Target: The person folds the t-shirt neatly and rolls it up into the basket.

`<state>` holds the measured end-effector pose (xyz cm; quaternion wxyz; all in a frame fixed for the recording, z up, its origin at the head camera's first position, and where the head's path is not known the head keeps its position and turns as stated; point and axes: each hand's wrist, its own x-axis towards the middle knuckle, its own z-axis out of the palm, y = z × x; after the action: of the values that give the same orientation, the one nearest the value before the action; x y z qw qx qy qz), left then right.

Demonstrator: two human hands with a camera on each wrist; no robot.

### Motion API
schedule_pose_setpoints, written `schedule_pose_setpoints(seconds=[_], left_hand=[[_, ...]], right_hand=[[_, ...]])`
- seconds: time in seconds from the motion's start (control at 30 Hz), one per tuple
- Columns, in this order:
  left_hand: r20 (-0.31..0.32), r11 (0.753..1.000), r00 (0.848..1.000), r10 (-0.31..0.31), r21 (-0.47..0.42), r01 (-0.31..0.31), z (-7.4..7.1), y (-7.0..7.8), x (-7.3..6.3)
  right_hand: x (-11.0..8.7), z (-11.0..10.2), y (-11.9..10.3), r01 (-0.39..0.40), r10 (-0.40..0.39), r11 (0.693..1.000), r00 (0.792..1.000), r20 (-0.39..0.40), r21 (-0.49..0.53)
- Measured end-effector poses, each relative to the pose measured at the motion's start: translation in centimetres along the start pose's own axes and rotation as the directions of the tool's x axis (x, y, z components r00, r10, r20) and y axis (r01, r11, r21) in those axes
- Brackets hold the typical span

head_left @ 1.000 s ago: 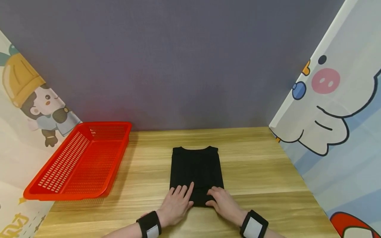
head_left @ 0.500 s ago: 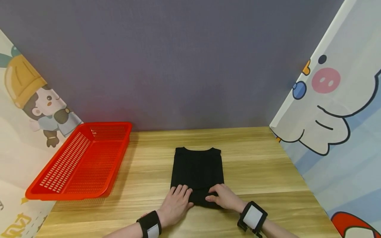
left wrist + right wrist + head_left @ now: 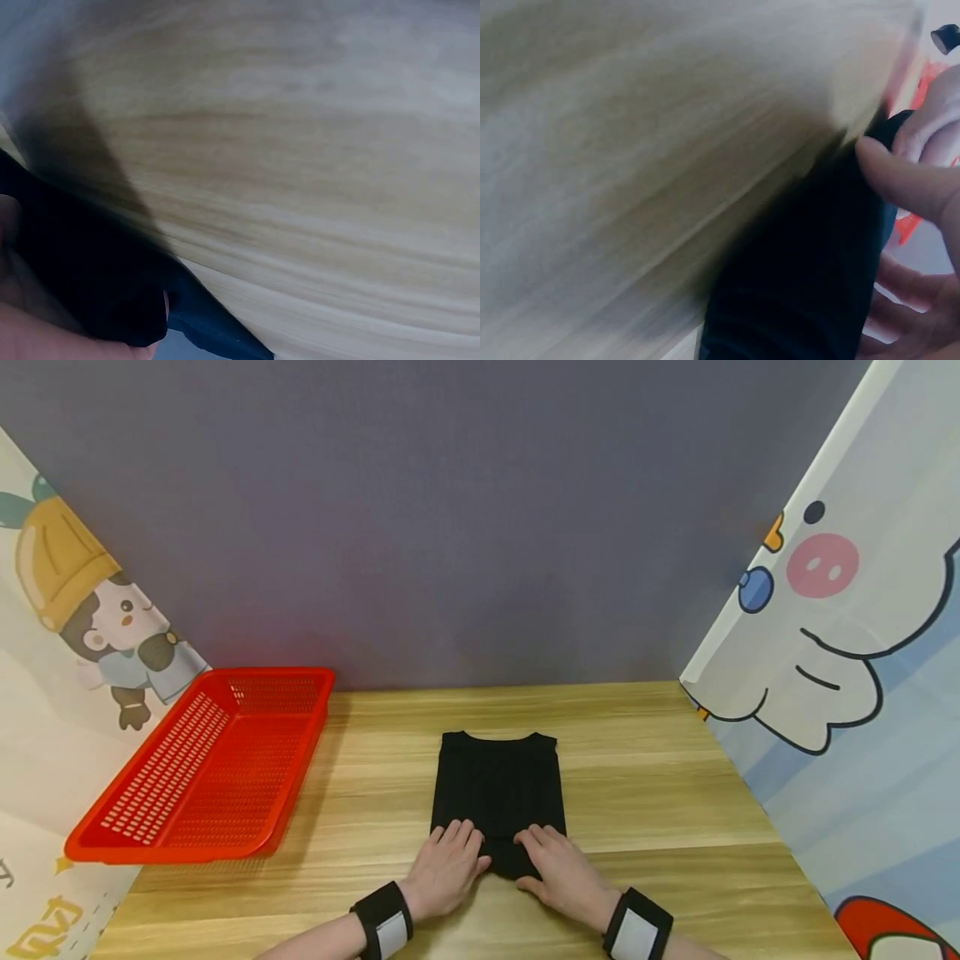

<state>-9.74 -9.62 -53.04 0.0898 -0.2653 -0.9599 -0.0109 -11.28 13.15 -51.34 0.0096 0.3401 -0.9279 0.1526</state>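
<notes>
A black shirt (image 3: 498, 785), folded into a small rectangle with its neckline away from me, lies on the wooden table. Its near end is turned up in a fold. My left hand (image 3: 444, 868) holds the left part of that fold, fingers on top and thumb at the near edge; the left wrist view has the dark cloth (image 3: 82, 262) between thumb and fingers. On the right part, my right hand (image 3: 564, 872) grips the fold likewise, and in the right wrist view its thumb (image 3: 907, 180) lies over the cloth's near edge with the fingers on the other side.
A red plastic basket (image 3: 300, 777) with perforated sides stands on the left of the table (image 3: 637, 777). A grey panel (image 3: 480, 527) rises behind, and cartoon-printed sheets (image 3: 862, 693) flank both sides. Each wrist wears a black strap.
The shirt has shifted slightly right. My left index finger, earlier stretched forward, has drawn back beside the others. My right hand has changed its hold on the near fold, moving slightly left.
</notes>
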Motion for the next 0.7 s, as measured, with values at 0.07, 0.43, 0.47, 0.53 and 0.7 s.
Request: schedule_pose_setpoints(seconds=[0.07,0.43,0.47,0.53,0.7], left_hand=[[0.009,1.000,1.000,-0.011,-0.021,0.011,-0.1,0.0,0.1],[-0.110,0.980,0.991,0.080,0.190,-0.058,0.8,0.0,-0.8],[-0.122,0.977,0.988,0.092,0.203,-0.066,0.9,-0.1,-0.9],[-0.138,0.974,0.985,0.103,0.213,-0.072,0.9,-0.3,-0.8],[-0.125,0.986,0.988,0.088,0.151,-0.068,0.7,-0.4,-0.6]], right_hand=[[0.0,0.1,-0.1,0.018,-0.019,1.000,1.000,-0.025,-0.025],[0.7,-0.6,0.9,-0.026,0.015,0.968,0.999,0.048,0.250],[0.8,-0.7,1.1,-0.036,0.018,0.961,0.998,0.065,0.274],[0.9,-0.9,1.3,-0.053,0.024,0.951,0.995,0.099,0.303],[1.1,-1.2,1.4,-0.114,0.056,0.927,0.984,0.168,0.357]])
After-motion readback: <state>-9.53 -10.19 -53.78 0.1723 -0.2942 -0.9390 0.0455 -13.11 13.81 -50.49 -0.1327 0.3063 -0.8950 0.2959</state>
